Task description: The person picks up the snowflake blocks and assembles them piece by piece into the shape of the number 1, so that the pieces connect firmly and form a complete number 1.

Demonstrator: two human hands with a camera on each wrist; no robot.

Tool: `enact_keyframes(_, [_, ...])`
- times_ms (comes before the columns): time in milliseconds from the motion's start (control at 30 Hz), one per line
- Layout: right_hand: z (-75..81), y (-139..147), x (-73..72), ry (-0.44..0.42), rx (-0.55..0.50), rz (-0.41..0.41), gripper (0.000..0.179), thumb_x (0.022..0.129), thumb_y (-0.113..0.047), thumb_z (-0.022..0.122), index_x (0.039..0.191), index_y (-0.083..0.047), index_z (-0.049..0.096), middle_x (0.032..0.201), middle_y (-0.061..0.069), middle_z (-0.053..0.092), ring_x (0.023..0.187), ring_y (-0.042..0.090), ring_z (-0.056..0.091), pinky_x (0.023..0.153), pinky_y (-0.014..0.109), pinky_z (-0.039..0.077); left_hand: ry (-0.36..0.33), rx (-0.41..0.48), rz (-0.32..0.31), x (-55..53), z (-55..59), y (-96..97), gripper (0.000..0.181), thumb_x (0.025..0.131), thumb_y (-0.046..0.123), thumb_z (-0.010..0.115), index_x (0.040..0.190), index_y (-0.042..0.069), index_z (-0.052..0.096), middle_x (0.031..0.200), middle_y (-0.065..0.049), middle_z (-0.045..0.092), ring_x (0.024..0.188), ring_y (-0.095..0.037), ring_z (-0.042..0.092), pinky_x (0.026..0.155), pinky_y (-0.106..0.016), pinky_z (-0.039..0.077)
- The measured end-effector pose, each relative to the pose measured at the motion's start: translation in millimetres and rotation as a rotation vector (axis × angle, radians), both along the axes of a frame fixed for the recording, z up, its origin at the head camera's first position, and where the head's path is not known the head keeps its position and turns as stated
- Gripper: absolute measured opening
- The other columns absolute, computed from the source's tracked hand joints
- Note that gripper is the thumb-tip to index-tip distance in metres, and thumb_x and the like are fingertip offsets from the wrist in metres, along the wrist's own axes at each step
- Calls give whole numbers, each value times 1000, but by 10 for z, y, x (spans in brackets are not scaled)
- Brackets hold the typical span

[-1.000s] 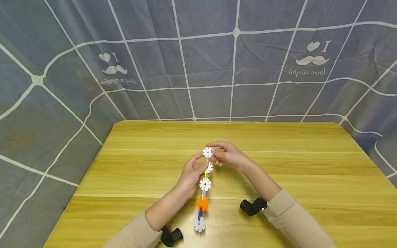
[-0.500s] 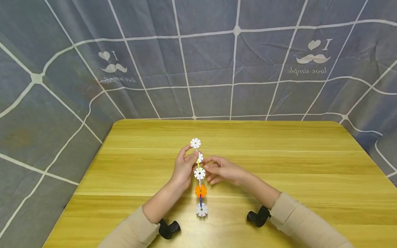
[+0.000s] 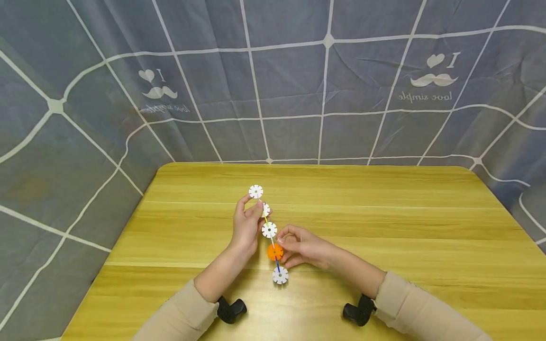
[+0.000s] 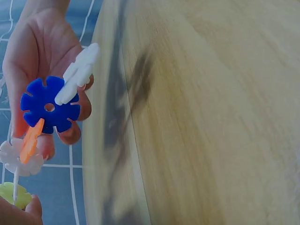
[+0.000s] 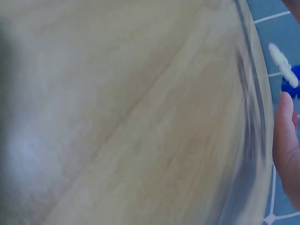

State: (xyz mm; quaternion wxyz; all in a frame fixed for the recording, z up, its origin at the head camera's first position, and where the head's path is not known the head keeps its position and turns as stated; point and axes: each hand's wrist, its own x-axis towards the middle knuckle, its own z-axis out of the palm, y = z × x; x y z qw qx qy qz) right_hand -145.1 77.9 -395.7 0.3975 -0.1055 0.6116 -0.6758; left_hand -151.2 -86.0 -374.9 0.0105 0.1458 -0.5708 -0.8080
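Note:
A chain of slotted snowflake discs (image 3: 269,230) slants across the space between my hands in the head view. My left hand (image 3: 245,229) pinches it near the far end, just below the topmost white disc (image 3: 256,191). A yellow-green disc, seen edge-on, sits below the thumb. Farther down come an orange disc (image 3: 275,252), a blue disc (image 4: 50,107) and a white end disc (image 3: 280,275). My right hand (image 3: 309,247) is beside the orange disc, its fingers loosely bent with the tips right at the chain. In the left wrist view, its palm and fingers show behind the blue disc.
A wooden table (image 3: 405,227) lies under both arms. A grey curtain (image 3: 290,94) with white lines hangs behind it and at the sides. Black wrist devices (image 3: 232,310) hang at both sleeve cuffs. The chain's shadow falls on the tabletop in the left wrist view.
My left hand has moved left and away from me with the chain, whose near end now points slightly right. The right hand has left the top disc and come down alongside the chain.

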Motion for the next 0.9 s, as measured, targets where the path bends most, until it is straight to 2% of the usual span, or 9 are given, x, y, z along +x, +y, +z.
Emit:
enact_keyframes(200, [17,1,43,21,-11,15,23,94,-8,55,111,1,43,81,5,57,71,15,57,63,25,54,3,34,36,-37,-5,13,40,97,9,48,135,7,33,92,-3,58,78,-12,62,74,-22,52])
enact_keyframes(433, [7,7,59,27,-12,-8,16,94,-6,51,107,-1,43,77,3,53,67,12,52,58,22,50,12,51,50,-74,-17,51,37,97,6,49,132,7,37,94,-5,59,78,-13,63,79,-28,52])
enact_keyframes(567, [1,25,66,22,-16,-27,14,95,-5,50,106,-2,42,76,2,52,67,11,51,59,22,50,32,43,13,-107,-31,66,37,96,3,48,132,7,37,94,-6,60,77,-13,63,78,-28,53])
enact_keyframes(767, [-11,68,37,20,17,-76,12,96,-5,48,106,-3,43,78,2,54,68,13,51,60,23,50,50,-2,-76,-189,-35,62,43,96,-1,47,136,7,36,94,-5,60,77,-8,59,68,-19,50])
enact_keyframes(900, [-22,112,4,23,32,-97,12,97,-5,45,108,-2,43,79,2,54,70,13,52,61,23,50,65,-63,-139,-281,-18,72,48,94,-3,47,140,8,36,97,-9,61,76,-7,57,74,-24,50])
